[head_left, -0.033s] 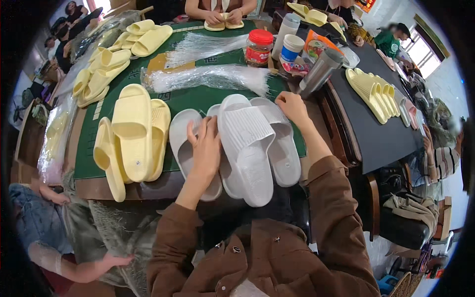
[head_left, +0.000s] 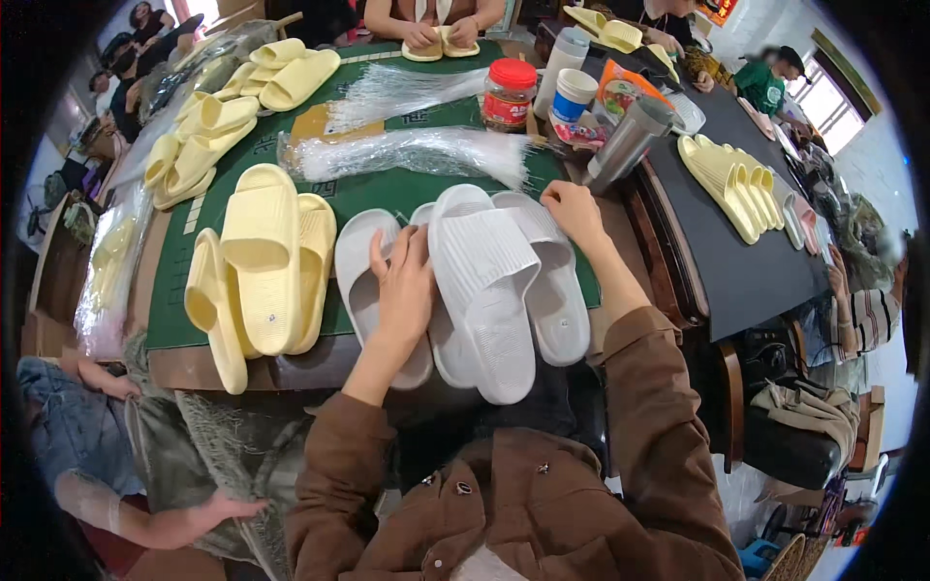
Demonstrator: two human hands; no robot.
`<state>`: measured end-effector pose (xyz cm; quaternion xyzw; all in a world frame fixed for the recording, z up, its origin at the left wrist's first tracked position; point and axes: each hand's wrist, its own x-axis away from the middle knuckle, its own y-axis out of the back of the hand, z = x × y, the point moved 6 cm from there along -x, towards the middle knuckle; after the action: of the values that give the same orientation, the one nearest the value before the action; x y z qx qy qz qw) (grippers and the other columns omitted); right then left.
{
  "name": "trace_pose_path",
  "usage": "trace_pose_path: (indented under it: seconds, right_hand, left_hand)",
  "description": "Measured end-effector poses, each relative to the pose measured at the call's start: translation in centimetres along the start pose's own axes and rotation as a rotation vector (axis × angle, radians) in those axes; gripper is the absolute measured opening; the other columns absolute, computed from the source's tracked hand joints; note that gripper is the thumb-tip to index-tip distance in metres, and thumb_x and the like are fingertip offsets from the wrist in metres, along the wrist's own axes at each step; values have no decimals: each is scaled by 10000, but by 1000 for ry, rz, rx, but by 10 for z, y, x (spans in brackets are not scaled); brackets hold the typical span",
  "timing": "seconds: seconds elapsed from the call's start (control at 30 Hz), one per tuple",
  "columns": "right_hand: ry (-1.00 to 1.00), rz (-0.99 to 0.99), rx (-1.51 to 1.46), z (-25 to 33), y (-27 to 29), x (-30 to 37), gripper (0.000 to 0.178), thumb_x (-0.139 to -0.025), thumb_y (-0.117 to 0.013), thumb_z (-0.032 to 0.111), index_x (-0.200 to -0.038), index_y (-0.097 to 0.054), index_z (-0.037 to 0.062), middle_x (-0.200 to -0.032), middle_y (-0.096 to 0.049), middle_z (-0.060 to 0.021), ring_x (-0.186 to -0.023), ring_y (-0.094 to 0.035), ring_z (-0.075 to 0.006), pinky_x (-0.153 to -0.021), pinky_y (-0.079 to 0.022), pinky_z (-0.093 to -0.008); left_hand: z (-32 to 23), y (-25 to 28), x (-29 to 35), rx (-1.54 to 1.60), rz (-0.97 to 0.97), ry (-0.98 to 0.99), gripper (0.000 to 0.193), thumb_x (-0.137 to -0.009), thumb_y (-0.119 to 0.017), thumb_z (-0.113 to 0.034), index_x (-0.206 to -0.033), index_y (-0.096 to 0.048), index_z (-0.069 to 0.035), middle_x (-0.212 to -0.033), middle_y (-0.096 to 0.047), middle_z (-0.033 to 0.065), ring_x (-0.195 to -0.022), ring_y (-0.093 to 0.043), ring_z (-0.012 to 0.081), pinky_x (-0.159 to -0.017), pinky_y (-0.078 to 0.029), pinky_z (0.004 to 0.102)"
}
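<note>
Several light grey slippers (head_left: 484,329) stand close together at the table's near edge, one leaning in front of the others. My left hand (head_left: 403,290) reaches over the leftmost grey slipper (head_left: 360,261), its fingers bent against the grey slipper beside it and one finger raised. The thumb is hidden. At the toe of the right-hand grey slipper (head_left: 560,315) is my right hand (head_left: 574,209), fingers curled in. Whatever lies between those fingertips cannot be made out. Left of the grey group, pale yellow slippers (head_left: 262,281) stand upright, one overlapping two others.
Bundles of clear plastic strips (head_left: 412,155) lie beyond the slippers. A red-lidded jar (head_left: 510,94), a white cup (head_left: 573,95) and a steel flask (head_left: 630,142) stand at the right. More yellow slippers (head_left: 208,145) line the left edge. Across the table, another person's hands (head_left: 441,37) hold yellow slippers.
</note>
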<state>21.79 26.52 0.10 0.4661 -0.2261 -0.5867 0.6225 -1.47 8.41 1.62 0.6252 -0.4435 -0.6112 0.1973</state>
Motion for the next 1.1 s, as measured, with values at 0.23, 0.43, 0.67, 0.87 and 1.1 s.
trace_pose_path:
  seconds: [0.23, 0.43, 0.67, 0.87, 1.1]
  right_hand:
    - [-60, -317, -548, -3, 49, 22, 133, -906, -573, 95, -914, -631, -25, -718, -661, -88, -662, -636, -119, -611, -499, -258]
    - [-60, -208, -727, 15, 135, 97, 155, -949, -544, 135, -999, -609, 3, -723, -547, 8, -615, -442, -29, -537, -328, -173]
    - [-328, 532, -343, -24, 170, 223, 130, -903, -599, 136, -875, -630, 12, -654, -602, -23, -548, -523, -52, -483, -410, -207]
    - [-740, 698, -75, -186, 170, 328, 138, -825, -624, 99, -824, -657, -34, -708, -672, -116, -570, -640, -140, -499, -507, -254]
    - [-554, 664, 193, -193, 156, 327, 289, -849, -621, 175, -1003, -635, -69, -838, -665, -152, -614, -653, -193, -545, -567, -294]
  left_hand:
    - [23, -2, -27, 5, 14, -171, 351, -744, -549, -24, -1082, -639, -45, -1214, -550, 76, -1196, -452, 260, -1095, -181, 547]
    - [53, 13, -11, -69, 32, -107, 503, -671, -581, 41, -1152, -618, -102, -1261, -552, 21, -1200, -456, 276, -1106, -179, 547]
    - [135, 43, 11, -249, 4, 3, 590, -726, -495, 54, -1233, -585, -234, -1273, -565, 2, -1184, -480, 281, -1105, -194, 524]
    - [205, 80, 32, -336, 23, 73, 614, -736, -484, 83, -1263, -567, -223, -1307, -546, -1, -1204, -467, 267, -1121, -188, 499]
    - [203, 98, 38, -406, 57, 194, 606, -793, -483, 65, -1366, -449, -130, -1389, -453, 119, -1320, -357, 355, -1124, -174, 521]
